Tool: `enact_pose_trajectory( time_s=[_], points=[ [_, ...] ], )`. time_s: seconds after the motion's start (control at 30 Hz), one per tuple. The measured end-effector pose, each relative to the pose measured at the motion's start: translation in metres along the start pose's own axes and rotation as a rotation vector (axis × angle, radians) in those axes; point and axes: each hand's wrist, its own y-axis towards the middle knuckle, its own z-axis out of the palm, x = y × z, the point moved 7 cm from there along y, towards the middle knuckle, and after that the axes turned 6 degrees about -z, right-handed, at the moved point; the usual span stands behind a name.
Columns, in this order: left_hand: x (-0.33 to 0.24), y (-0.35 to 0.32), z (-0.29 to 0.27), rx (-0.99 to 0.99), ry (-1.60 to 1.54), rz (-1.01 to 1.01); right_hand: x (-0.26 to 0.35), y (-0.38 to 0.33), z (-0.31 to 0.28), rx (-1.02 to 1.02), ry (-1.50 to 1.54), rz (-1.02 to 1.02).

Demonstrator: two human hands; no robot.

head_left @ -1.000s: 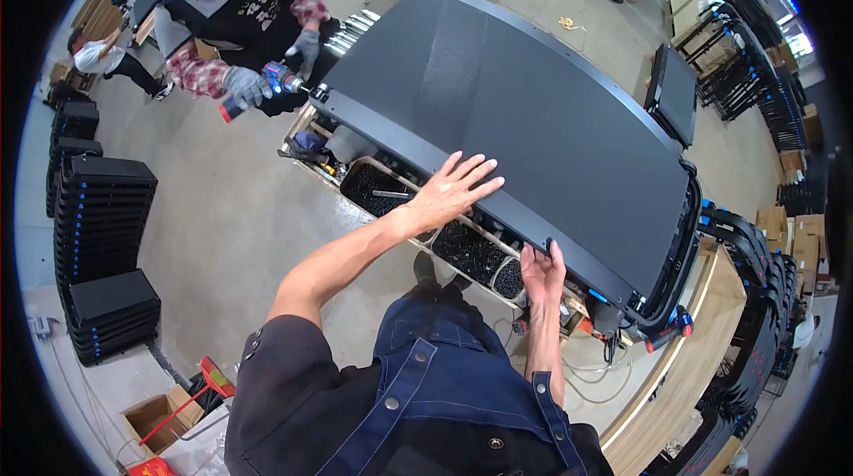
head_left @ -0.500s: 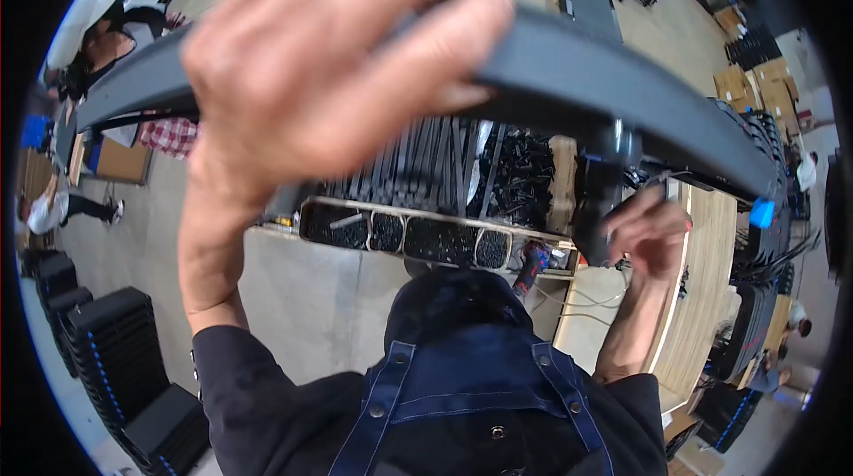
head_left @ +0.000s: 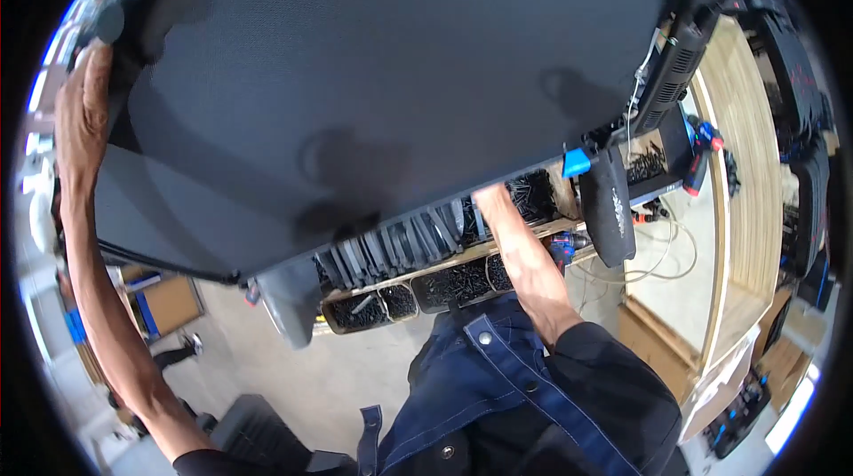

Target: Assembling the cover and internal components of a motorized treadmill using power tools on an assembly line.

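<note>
A large black panel (head_left: 426,76) with a finely textured face fills the upper middle, tilted over the bench. At its far left side my left hand (head_left: 84,112) holds the edge, fingers together beside a grey rounded end. My right hand (head_left: 491,195) reaches under the panel's near edge, and its fingers are hidden there. Blue tape (head_left: 576,162) marks the near right corner, next to a dark padded piece (head_left: 609,210). A grey rounded piece (head_left: 289,298) hangs at the near left corner. Black strips (head_left: 400,249) and loose black parts (head_left: 533,196) lie beneath.
Bins of small black parts (head_left: 355,316) line the bench front, close to my body. A red and blue power drill (head_left: 704,156) is at the right, beside a wooden ledge (head_left: 746,174). A pale hose (head_left: 684,267) loops below. Someone's leg (head_left: 173,353) shows at the left.
The dark part has swung from a narrow curved edge to a broad face. My left hand has moved far left along it; my right hand has gone leftward under its near edge.
</note>
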Motion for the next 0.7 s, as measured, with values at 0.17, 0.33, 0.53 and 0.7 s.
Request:
enact_pose_trajectory(
  time_s=[0.17,0.33,0.53,0.7],
  points=[
    [0.022,0.042,0.211,0.496,-0.228,-0.092,-0.027,0.006,0.004,-0.070,0.102,0.043],
    [-0.018,-0.025,0.426,0.861,-0.353,-0.217,0.053,-0.176,-0.114,-0.138,0.186,0.015],
    [-0.032,-0.054,0.374,0.458,-0.689,-0.248,0.123,-0.208,-0.220,-0.262,0.147,-0.020],
    [-0.067,-0.167,0.295,0.330,-0.188,-0.119,0.126,-0.288,-0.296,-0.285,0.063,-0.004]
  ],
)
